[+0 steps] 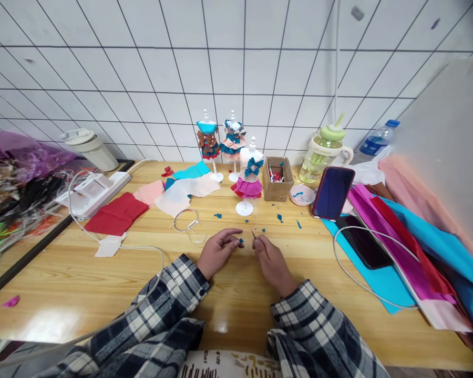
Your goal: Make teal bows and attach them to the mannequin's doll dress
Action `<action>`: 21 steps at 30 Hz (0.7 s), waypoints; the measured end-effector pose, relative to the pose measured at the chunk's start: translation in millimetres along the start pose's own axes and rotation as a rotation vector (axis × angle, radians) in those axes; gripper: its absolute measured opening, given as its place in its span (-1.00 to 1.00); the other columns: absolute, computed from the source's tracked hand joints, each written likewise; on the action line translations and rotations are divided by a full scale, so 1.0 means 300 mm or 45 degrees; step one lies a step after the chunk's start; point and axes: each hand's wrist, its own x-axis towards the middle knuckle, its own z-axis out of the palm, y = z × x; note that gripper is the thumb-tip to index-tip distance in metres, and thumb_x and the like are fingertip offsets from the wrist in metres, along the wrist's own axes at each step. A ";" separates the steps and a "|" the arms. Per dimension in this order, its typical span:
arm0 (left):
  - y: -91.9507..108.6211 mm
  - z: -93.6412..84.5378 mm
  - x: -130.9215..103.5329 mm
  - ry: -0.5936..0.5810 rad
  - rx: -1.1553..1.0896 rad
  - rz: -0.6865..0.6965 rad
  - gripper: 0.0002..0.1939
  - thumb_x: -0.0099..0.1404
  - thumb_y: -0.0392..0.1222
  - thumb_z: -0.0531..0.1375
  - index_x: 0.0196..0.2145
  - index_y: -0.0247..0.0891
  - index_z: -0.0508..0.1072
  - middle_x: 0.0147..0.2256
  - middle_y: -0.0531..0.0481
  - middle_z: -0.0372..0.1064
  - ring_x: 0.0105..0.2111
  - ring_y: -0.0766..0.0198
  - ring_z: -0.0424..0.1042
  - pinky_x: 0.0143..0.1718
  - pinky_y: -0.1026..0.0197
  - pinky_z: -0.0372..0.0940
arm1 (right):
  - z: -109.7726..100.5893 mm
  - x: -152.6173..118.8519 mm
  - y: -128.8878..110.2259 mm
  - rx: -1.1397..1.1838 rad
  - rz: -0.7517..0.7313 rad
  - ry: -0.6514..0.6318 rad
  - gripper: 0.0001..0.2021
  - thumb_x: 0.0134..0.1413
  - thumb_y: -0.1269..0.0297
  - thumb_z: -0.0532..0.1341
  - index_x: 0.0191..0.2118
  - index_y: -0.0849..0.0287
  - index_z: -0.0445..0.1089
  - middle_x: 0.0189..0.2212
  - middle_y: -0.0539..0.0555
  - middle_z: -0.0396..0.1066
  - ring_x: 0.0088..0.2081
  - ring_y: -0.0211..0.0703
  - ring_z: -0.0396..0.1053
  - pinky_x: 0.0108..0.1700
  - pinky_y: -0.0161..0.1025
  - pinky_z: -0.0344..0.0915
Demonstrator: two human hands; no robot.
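Note:
My left hand (pixel 219 252) pinches a small dark teal scrap (pixel 242 241) between thumb and fingers above the wooden table. Close by on the right, my right hand (pixel 271 261) is closed on a thin pointed tool (pixel 253 234), its tip directed up and away from me. The two hands are apart. Beyond them stands a small white dress form (pixel 244 208) with a teal bow (pixel 254 166) and a magenta ruffled skirt (pixel 249 188). Several teal scraps (pixel 279 218) lie on the table around it.
Two more dressed forms (pixel 207 139) stand behind, beside a cardboard box (pixel 278 186) and a pink dish (pixel 302 195). Left are red paper (pixel 117 213), a wire ring (pixel 186 220) and a power strip (pixel 98 194). Right are a propped phone (pixel 333 193), a flat phone (pixel 364 244), a cable and coloured sheets.

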 end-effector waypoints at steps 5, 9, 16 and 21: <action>0.013 0.002 -0.002 0.098 -0.114 0.062 -0.71 0.15 0.01 0.26 -0.32 -0.29 0.42 -0.31 -0.11 0.49 -0.23 0.16 0.47 -0.10 0.09 0.31 | 0.011 -0.005 -0.022 0.929 0.276 -0.302 -0.64 0.08 -0.08 0.14 -0.16 0.09 0.20 -0.59 -0.19 -0.03 -0.68 -0.44 -0.16 -0.66 -0.44 -0.14; 0.009 0.000 -0.005 0.159 -0.104 0.260 -0.62 0.14 0.13 0.24 -0.29 -0.26 0.47 -0.01 -0.20 0.37 0.06 0.04 0.30 0.10 0.01 0.16 | 0.026 -0.016 -0.049 1.198 0.536 -0.479 -0.60 0.00 0.02 0.26 -0.12 0.15 0.29 -0.65 -0.23 -0.09 -0.69 -0.48 -0.30 -0.67 -0.45 -0.35; -0.025 0.008 -0.021 -0.001 -0.014 0.405 -0.13 0.05 0.29 0.23 0.21 -0.16 0.13 0.05 -0.22 0.27 0.10 0.01 0.23 0.16 0.00 0.02 | 0.028 -0.018 -0.038 1.419 0.699 -0.661 -0.65 -0.03 0.03 0.29 -0.23 0.20 0.36 -0.52 -0.13 0.26 -0.70 -0.55 -0.29 -0.68 -0.45 -0.44; -0.037 -0.002 -0.014 -0.030 -0.091 0.428 -0.07 0.02 0.29 0.25 0.24 -0.16 0.06 0.02 -0.22 0.26 0.08 0.01 0.24 0.14 -0.01 0.04 | -0.018 -0.018 -0.037 1.343 0.632 -0.587 -0.67 -0.16 0.20 0.39 -0.28 0.20 0.33 -0.54 -0.13 0.30 -0.71 -0.57 -0.25 -0.69 -0.47 -0.41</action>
